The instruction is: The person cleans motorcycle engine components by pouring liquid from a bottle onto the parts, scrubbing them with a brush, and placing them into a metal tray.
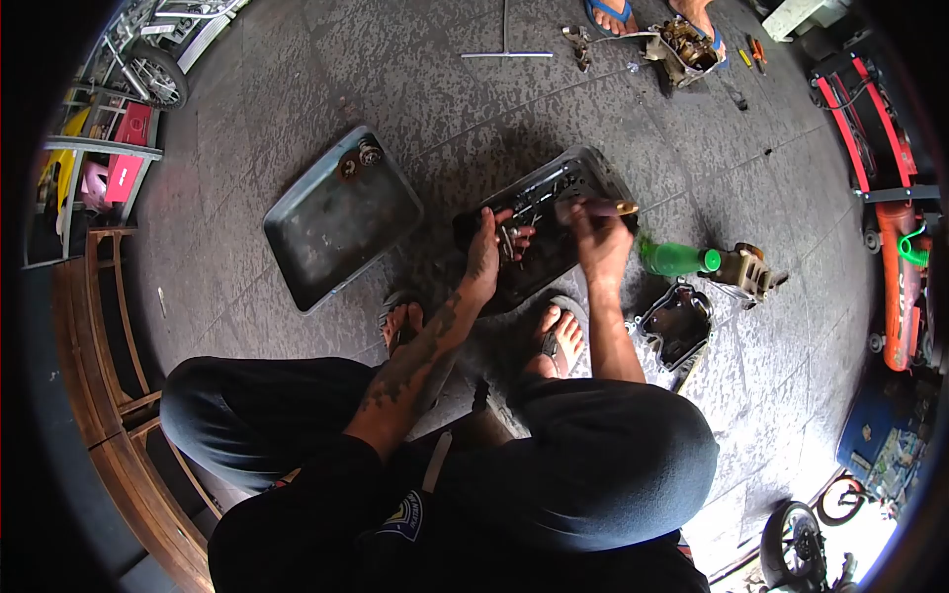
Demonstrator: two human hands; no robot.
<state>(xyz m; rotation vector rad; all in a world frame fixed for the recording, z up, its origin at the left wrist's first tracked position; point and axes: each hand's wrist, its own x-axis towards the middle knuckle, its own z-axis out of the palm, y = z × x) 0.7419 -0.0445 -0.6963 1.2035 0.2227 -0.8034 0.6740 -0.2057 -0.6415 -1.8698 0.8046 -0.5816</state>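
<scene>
Over a dark tray (598, 168) of metal parts and dark liquid, my left hand (491, 247) holds some small shiny metal parts in its curled fingers. My right hand (601, 242) grips a brush with a wooden handle (618, 208) above the tray's right part; its bristle end is blurred. Small metal pieces lie in the tray around my hands. To the left is a second grey tray (341, 232), tilted in view, with a round metal part (369, 153) and a brownish ring-shaped part (348, 166) at its top corner.
A green bottle (677, 259) lies right of the dark tray, beside a metal engine part (743, 275) and a black cover (676, 326). My feet are just below the tray. Another person's feet (613, 18) stand at the top by an open engine block (687, 47). A wooden bench (94, 346) is left.
</scene>
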